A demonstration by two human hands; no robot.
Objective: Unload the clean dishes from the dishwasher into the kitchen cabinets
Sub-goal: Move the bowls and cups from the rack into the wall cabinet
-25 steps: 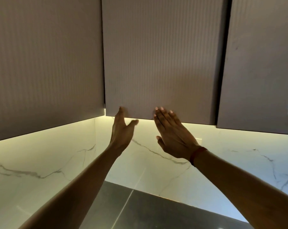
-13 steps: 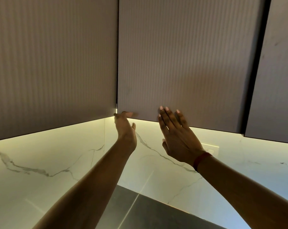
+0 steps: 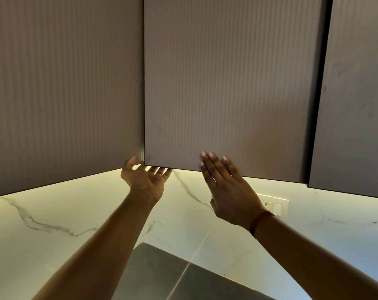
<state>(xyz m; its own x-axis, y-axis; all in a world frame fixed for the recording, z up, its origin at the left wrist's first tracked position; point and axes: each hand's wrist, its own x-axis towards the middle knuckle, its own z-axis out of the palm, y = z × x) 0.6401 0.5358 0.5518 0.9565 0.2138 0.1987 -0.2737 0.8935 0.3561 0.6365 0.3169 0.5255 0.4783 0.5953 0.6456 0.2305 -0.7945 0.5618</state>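
A ribbed grey-brown upper cabinet door (image 3: pixel 231 83) fills the middle of the view, its lower left corner standing slightly out from the neighbouring door. My left hand (image 3: pixel 145 180) is palm up under that corner, with the fingers hooked beneath the door's bottom edge and the thumb by the gap. My right hand (image 3: pixel 229 189), a red band at its wrist, is spread flat with its fingertips against the door's lower face. Neither hand holds a dish. No dishes or dishwasher are in view.
A similar cabinet door (image 3: pixel 64 83) hangs at the left and another (image 3: pixel 357 94) at the right. Below them runs a lit white marble backsplash (image 3: pixel 53 224) with a wall socket (image 3: pixel 274 205). A dark countertop (image 3: pixel 162 276) lies at the bottom.
My left hand has turned palm up and slid its fingers under the middle door's bottom edge. The door's left corner has come slightly forward. The view has shifted closer and leftward.
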